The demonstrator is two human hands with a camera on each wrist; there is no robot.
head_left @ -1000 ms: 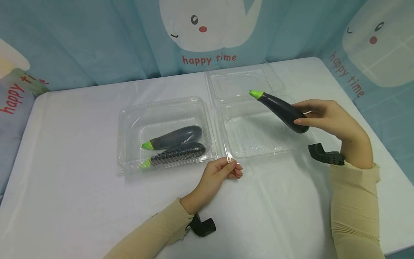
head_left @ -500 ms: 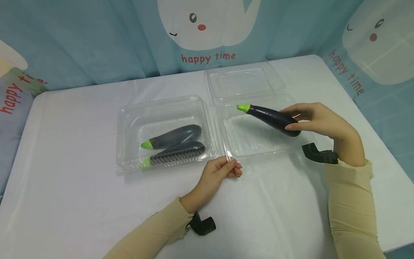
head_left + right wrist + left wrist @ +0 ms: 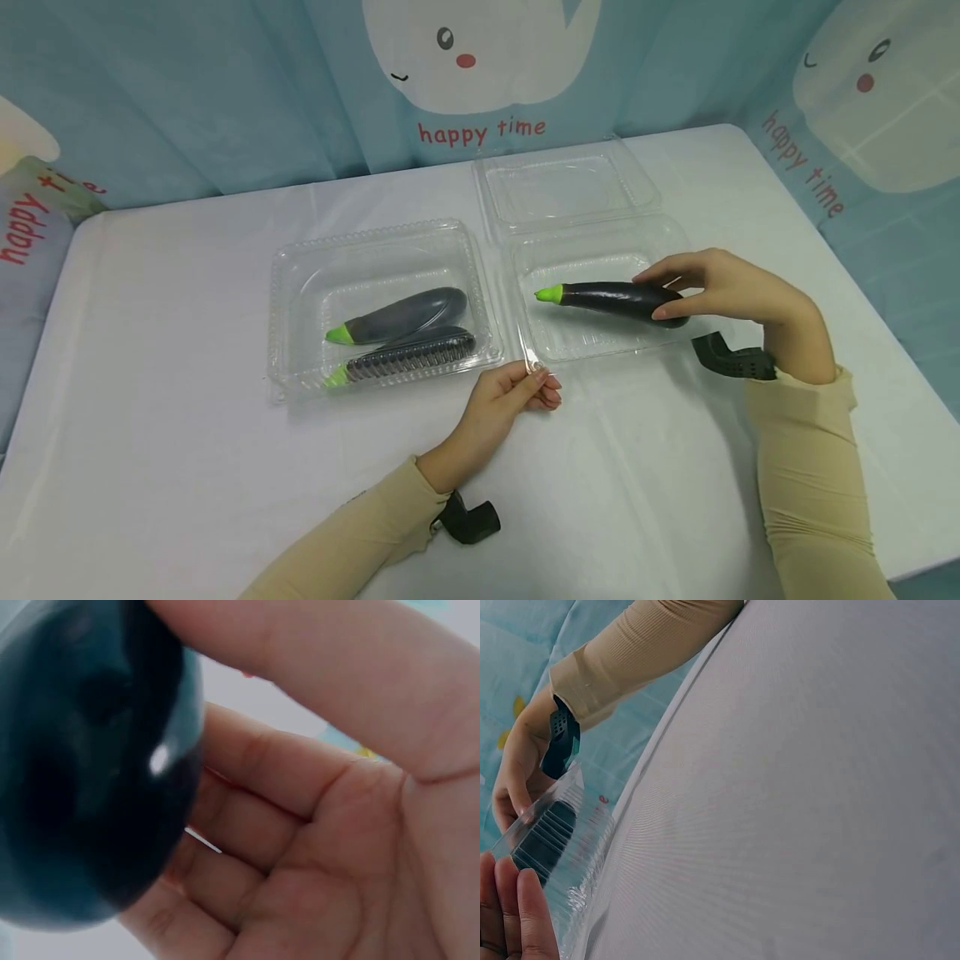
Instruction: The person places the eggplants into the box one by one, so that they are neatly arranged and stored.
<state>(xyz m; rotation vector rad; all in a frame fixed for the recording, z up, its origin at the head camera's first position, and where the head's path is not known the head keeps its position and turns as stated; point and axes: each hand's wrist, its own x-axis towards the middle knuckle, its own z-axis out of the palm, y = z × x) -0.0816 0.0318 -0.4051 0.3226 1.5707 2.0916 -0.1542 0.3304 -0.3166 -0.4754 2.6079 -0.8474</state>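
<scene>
Eggplant gripped, right hand, seemingly touching tray.

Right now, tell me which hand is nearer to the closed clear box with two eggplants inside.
Left. The left hand lies just off the closed clear box's near right corner; the right hand is beyond the open box, gripping an eggplant.

Closed clamshell box left, two eggplants inside. Open clamshell tray right, eggplant in it, lid behind. All on table.
</scene>
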